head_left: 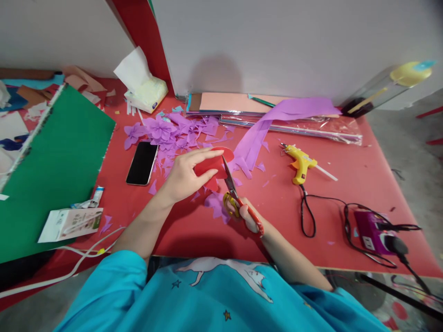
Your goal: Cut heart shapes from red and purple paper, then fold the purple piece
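Note:
My left hand [183, 173] pinches a piece of red paper [210, 167] just above the red table [346, 184]. In my right hand [249, 216] are scissors [232, 189] with yellow and red handles. Their blades point away from me and meet the right edge of the red paper. Purple paper scraps [216, 205] lie under both hands.
Purple cut-out flowers [162, 129] and a black phone [141, 162] lie to the left. A yellow glue gun [300, 163] with its black cord, a purple power strip [372, 228], a long purple strip [270, 122], wrapped paper sheets [290, 124], a tissue pack [145, 90] and a green board [51, 166] surround the hands.

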Demonstrator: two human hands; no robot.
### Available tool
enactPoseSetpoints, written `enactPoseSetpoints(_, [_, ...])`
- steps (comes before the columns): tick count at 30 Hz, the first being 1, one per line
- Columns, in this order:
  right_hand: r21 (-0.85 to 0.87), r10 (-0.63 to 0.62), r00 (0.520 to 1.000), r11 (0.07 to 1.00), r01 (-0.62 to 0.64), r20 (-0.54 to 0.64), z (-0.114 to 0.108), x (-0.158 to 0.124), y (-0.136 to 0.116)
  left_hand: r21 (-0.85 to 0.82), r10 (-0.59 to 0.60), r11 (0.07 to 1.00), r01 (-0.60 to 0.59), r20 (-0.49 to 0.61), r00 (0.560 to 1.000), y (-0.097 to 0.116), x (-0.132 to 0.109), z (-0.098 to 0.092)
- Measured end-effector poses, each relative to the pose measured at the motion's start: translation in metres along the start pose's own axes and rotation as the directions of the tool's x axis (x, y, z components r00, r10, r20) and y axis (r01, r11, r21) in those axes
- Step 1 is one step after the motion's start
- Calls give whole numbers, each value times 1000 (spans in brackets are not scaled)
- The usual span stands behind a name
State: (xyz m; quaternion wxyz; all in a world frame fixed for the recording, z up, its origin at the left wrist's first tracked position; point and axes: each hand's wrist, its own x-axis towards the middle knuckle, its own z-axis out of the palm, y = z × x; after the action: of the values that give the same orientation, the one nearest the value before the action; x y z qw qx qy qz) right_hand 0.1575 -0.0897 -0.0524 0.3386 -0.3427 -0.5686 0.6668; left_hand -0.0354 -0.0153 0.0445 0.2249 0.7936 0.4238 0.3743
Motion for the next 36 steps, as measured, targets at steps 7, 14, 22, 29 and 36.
enactPoseSetpoints(7, [54,32,999,998,-32,10,-1,-2,6,-12,-25,1000,26,27,999,-1,0,-1])
enactPoseSetpoints(14, [51,51,999,997,-51,-3,-1,-3,9,-32,-33,999,35,54,998,-1,1,-3])
enactPoseSetpoints(22, [-29,60,998,998,-61,-22,-2,-2,7,-72,-51,996,55,66,997,-3,1,-4])
enactPoseSetpoints(29, [-116,115,991,986,-122,-70,-1,-1,0,-100,-76,991,84,84,994,-6,2,-5])
enactPoseSetpoints(36, [-116,161,985,979,-168,-70,-2,0,2,-132,-98,985,108,81,992,-5,1,-4])
